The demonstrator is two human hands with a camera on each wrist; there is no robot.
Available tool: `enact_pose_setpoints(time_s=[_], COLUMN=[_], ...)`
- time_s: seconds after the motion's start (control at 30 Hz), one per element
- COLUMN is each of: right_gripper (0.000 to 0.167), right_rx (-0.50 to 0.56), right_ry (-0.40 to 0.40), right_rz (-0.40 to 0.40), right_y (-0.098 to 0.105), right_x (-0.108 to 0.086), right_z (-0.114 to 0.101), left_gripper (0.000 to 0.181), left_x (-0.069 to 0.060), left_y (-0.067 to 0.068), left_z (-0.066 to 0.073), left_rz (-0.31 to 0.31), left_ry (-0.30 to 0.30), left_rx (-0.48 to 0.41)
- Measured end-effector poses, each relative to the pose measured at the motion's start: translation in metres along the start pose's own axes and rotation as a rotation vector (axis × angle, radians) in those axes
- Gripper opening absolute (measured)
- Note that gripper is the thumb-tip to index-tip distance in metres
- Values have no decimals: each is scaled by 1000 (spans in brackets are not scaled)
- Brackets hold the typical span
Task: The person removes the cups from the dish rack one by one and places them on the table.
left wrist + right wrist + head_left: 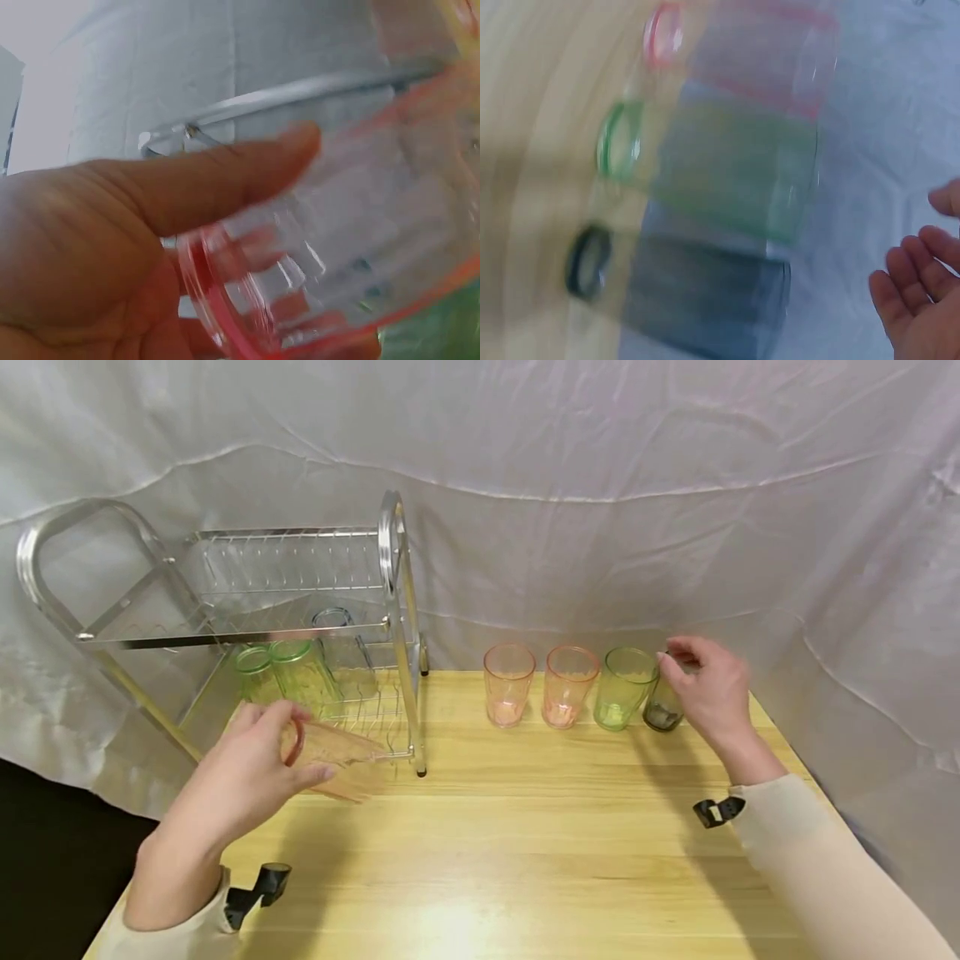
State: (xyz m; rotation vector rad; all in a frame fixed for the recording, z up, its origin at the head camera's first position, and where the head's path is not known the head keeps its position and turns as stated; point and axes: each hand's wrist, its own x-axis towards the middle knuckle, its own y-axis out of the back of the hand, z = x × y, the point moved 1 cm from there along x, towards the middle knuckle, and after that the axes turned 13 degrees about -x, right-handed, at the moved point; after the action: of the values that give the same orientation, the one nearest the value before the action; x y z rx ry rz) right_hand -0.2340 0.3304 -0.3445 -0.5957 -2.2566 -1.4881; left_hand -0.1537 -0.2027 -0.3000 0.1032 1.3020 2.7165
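My left hand [240, 768] grips a pink glass [337, 756] near its rim, tilted on its side at the front of the rack's lower shelf. In the left wrist view the thumb and fingers lie around the pink glass [322, 247]. At the right, my right hand [708, 689] is beside the top of a dark grey glass [663, 708]. The right wrist view shows the right hand [922, 285] with curved fingers apart from the dark glass [697, 289], holding nothing. A green glass [624, 689] and two pink glasses [570, 687] stand upright to its left.
A metal two-tier rack [408, 685] stands at the left of the wooden table [480, 852]. On its lower shelf are green glasses [300, 677] and a bluish clear glass [348, 664]. Pale cloth [562, 560] hangs behind and at the right.
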Motion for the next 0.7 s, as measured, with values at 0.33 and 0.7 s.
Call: enact_pose_setpoints(time_s=[0.33,0.7], right_gripper=[13,15], right_rx=[139,399], right_ry=[-36,-11], right_rz=[136,-97], right_y=[-26,-47], right_x=[-41,-80], right_z=[-34,-74], left_gripper=[66,69], left_x=[7,27], left_y=[-36,-103], left_z=[5,4], left_rz=[-107,-175], left_ry=[-92,-71], left_rx=[-324,-922])
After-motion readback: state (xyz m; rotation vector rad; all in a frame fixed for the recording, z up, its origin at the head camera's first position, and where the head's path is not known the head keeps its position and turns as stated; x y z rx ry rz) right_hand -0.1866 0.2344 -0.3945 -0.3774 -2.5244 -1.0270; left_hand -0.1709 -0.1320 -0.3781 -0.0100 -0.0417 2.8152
